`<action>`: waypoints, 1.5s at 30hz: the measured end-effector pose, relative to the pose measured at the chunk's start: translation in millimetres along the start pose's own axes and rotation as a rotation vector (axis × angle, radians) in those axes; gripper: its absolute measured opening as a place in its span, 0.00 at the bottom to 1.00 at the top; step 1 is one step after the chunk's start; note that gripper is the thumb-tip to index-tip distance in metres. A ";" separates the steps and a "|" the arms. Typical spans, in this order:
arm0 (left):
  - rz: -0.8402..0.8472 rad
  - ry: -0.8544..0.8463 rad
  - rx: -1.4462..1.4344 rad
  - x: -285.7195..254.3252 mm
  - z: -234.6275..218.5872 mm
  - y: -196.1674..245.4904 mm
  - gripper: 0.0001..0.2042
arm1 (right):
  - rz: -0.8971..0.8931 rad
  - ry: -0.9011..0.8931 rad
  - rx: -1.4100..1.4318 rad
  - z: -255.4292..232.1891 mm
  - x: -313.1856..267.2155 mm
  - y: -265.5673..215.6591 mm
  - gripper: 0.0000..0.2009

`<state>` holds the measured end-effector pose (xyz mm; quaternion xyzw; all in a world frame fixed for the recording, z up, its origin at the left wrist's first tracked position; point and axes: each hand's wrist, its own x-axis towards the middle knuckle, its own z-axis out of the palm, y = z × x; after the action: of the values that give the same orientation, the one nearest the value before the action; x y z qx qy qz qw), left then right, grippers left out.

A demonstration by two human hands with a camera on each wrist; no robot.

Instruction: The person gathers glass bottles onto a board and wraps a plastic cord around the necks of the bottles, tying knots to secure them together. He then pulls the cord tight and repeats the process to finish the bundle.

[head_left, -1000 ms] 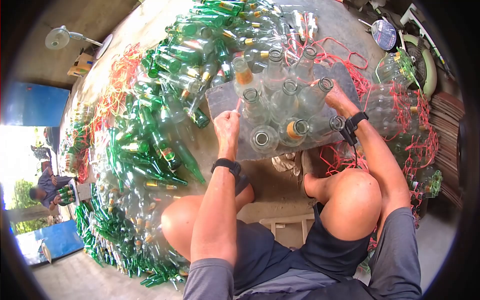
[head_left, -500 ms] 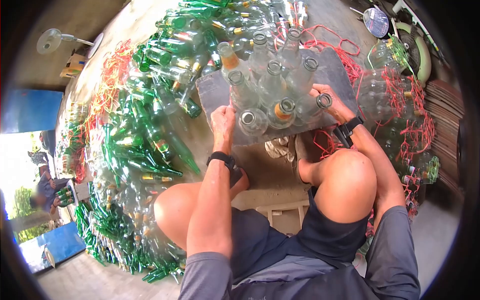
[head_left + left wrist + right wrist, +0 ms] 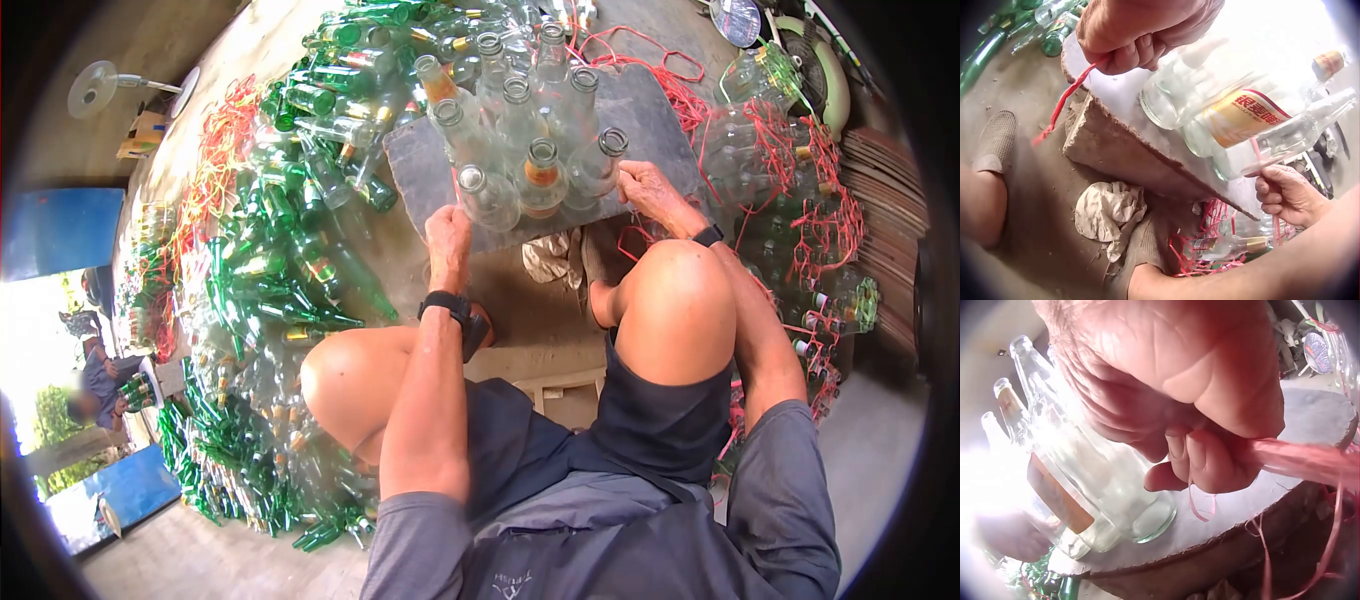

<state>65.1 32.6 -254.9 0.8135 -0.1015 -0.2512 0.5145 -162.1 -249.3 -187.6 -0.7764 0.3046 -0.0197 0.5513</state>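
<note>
Pink twine is gripped in the left hand and the right hand, apart, with clear bottles clustered between on the grey counter. Green bottles heap the left; red-strung bottles crowd the right; crumpled cloth lies below the counter's edge.

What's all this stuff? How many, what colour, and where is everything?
Slab: one, grey, upper centre
Standing bottles: nine, clear, on the slab
Held string: at least two lengths, reddish, beside standing bottles
Bottle pile: too many to count, green and clear, left
Bundled bottles: uncounted, mostly clear, right
String tangles: several, red, left and right
Cloth: one, whitish, floor below the slab
Fan: one, white, upper left
Panels: two, blue, left edge
Stacked sheets: uncounted, brown, right edge
Other person: one, dark clothes, left
Wristbands: two, black, wrists
Legs: two, dark shorts, foreground
Left hand: one, bare, gripping string
Right hand: one, bare, gripping string
</note>
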 end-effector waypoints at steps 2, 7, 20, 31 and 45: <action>-0.077 -0.016 -0.070 -17.3 2.5 10.1 0.14 | 0.034 -0.036 -0.010 -0.1 -5.6 5.3 0.16; -0.180 -0.032 -0.193 -46.8 14.9 15.4 0.12 | 0.053 -0.009 0.006 2.3 -26.4 -0.6 0.17; -0.469 -0.065 -0.616 -116.0 44.5 35.6 0.06 | -0.040 -0.097 0.201 11.8 -67.1 -4.7 0.19; -0.491 -0.061 -0.841 -136.6 81.5 32.5 0.08 | -0.315 -0.200 0.339 4.9 -85.8 11.8 0.15; -0.432 -0.165 -0.761 -137.6 106.6 62.3 0.09 | -0.094 -0.058 0.417 16.7 -91.1 47.6 0.12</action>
<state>-101.1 -20.9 -194.5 0.5459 0.1299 -0.4366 0.7032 -251.6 -199.9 -207.7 -0.6591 0.2413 -0.0856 0.7071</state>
